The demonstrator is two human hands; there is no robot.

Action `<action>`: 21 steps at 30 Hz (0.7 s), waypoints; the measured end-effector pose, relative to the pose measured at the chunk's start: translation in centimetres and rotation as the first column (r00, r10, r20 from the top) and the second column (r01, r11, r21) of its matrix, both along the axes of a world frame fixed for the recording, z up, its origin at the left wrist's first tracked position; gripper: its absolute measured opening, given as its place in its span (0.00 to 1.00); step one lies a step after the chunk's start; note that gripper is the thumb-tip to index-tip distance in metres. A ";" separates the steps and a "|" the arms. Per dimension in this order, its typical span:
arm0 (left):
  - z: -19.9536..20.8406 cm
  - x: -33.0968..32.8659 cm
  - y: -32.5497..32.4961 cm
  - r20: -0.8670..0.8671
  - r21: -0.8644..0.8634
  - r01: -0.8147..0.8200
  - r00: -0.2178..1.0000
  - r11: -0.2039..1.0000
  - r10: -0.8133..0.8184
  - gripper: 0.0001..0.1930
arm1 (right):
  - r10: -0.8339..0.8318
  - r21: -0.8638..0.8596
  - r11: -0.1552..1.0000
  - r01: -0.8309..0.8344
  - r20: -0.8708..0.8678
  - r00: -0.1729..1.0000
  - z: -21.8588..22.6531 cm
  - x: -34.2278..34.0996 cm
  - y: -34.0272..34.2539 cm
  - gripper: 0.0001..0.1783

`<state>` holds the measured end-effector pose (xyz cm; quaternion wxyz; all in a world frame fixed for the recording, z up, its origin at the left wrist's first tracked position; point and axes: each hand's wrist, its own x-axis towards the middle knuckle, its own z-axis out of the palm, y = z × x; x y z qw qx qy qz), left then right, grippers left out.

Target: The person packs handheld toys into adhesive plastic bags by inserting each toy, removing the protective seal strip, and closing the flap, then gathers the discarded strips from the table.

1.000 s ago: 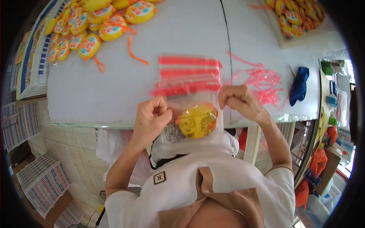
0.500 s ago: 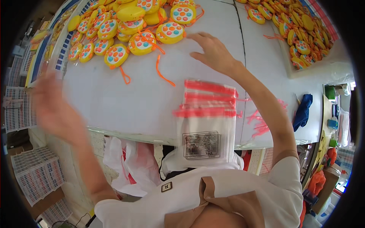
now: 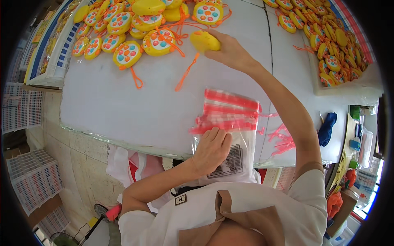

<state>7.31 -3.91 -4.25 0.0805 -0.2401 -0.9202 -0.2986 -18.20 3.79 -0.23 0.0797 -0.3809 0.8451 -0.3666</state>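
My right hand grips a yellow push-button toy, lifted at the front of the toy pile, its plain yellow back showing. From it hangs an orange cord loop. My left hand is closed with curled fingers on the top clear plastic bag of a stack. Red bands cross the far end of these bags, fanned out a little. A dark printed label shows partly beside the left hand. Where the left fingertips meet the film is partly hidden.
Several yellow toys with coloured buttons are heaped at the far left, beside a white basket. More fill a clear-lined container at the far right. Pink strips and a dark blue cloth lie right of the bags.
My left hand has come from the far left onto the bag stack and closed there. My right hand has taken hold of a toy from the pile's edge and lifted it.
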 end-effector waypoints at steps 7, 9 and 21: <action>0.2 -1.0 0.6 -0.138 0.138 0.000 0.990 0.990 0.019 0.12 | -0.130 -0.016 0.987 0.163 0.529 0.838 3.2 7.2 7.3 0.30; 0.1 -0.8 0.8 -0.087 0.087 0.005 0.996 0.996 0.003 0.12 | -0.130 -0.015 0.987 0.158 0.495 0.859 3.0 8.1 9.3 0.28; 0.0 -1.1 1.0 0.014 0.278 -0.024 1.000 0.960 0.020 0.24 | 0.197 0.447 0.795 -0.410 0.448 0.872 7.5 16.6 13.5 0.29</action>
